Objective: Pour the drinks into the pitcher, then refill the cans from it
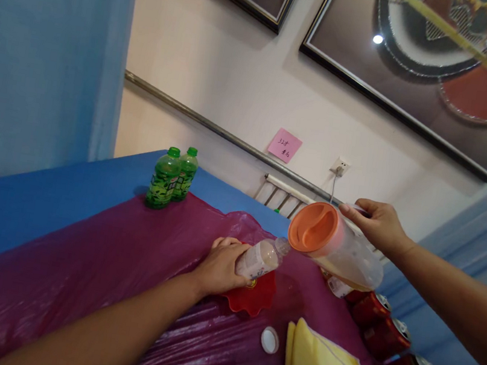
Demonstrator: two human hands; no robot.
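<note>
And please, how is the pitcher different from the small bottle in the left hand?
Size: the pitcher is bigger; the small bottle is slimmer.
Top: the pitcher wears an orange lid; the small bottle has a narrow, clear neck.
Hold: the right hand grips the pitcher; the left hand wraps the small bottle.
Shared: both are see-through in part and tilted, tops facing each other.

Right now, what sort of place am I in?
Probably a curtained-off indoor booth: there's a blue curtain, a framed picture on the wall, and a table partly under purple plastic.
</note>
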